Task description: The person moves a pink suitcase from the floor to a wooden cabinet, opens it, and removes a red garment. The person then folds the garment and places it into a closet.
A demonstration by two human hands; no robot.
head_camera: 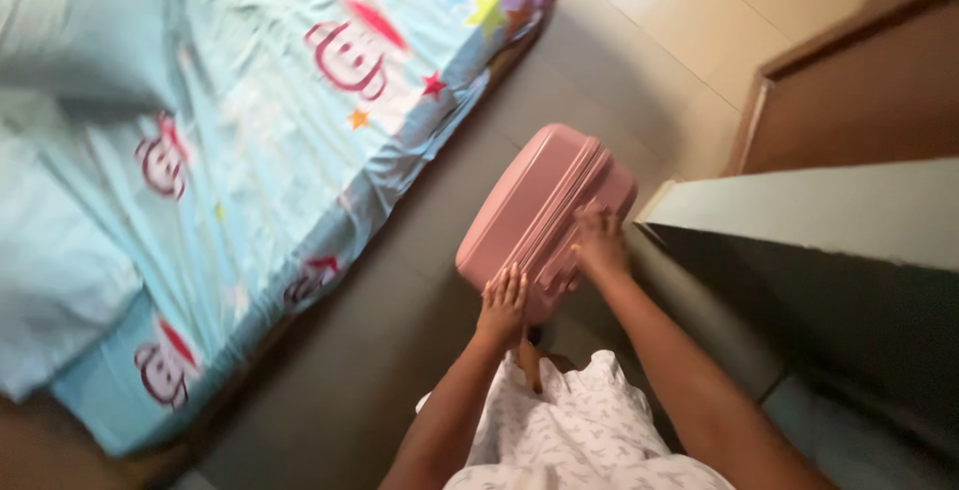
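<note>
Both forearms reach forward over a white patterned garment (574, 430) onto a pink hard-shell suitcase (534, 205) standing on the grey floor (350, 370). Left hand (501, 302) lies flat, fingers extended, on the near end of the case. Right hand (599, 242) sits farther along, by the ribbed zip seam, and seems curled round something there, though blur hides the grip. Long axis of the case runs away from the body, up and to the right. Left of it lies a blue cartoon-print mattress (260, 150); right, a pale cabinet edge (799, 210).
</note>
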